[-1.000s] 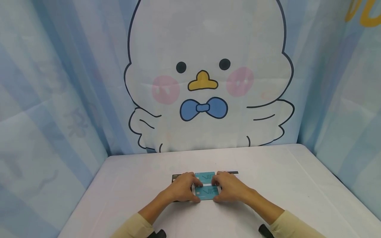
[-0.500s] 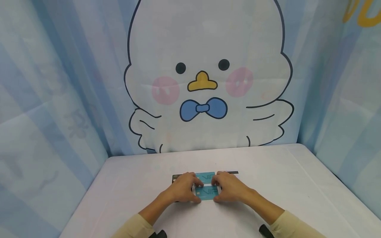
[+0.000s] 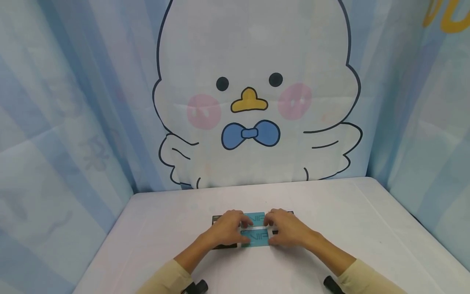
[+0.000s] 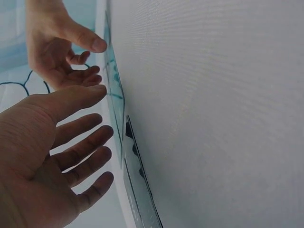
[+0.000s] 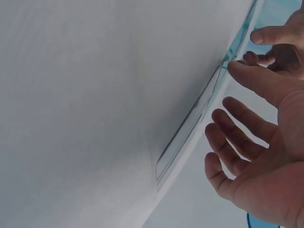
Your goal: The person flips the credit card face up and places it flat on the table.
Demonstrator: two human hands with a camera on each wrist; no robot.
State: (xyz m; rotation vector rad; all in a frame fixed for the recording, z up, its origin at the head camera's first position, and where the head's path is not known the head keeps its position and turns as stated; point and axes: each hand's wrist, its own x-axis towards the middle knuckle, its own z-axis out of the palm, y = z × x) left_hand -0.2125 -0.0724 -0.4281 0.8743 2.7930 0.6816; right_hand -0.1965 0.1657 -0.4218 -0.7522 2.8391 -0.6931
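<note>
Framing two teal cards from either side: left hand (image 3: 229,228) and right hand (image 3: 290,228), both with fingers parted, loosely bent, gripping nothing. Left thumb overlaps the near teal card (image 3: 259,238) in the head view; can't tell if it touches. Right thumb is just beside that card's right edge. Far teal card (image 3: 258,219) lies right behind it, narrow gap between, both flat on the counter (image 3: 165,228), "VIP" print up.

Handling, judged by look: light, thin, fairly stiff plastic, smooth so probably a bit slippery, not fragile. Flat on cloth they'd be hard to pick up; best hold is thumb and fingers on opposite edges, or sliding with fingertips.

Count: two hands, two teal cards. Left side, two dark cards partly under the left hand, one far (image 3: 216,219), one near (image 3: 225,246). Right side, a dark strip (image 3: 291,212) at the back and a dark patch (image 3: 274,232) closer in; hand covers the rest, so card total there is unclear. Right wrist view shows at least one pale card (image 5: 183,137) there. Two beige sleeves, left (image 3: 165,279) and right (image 3: 369,279).
</note>
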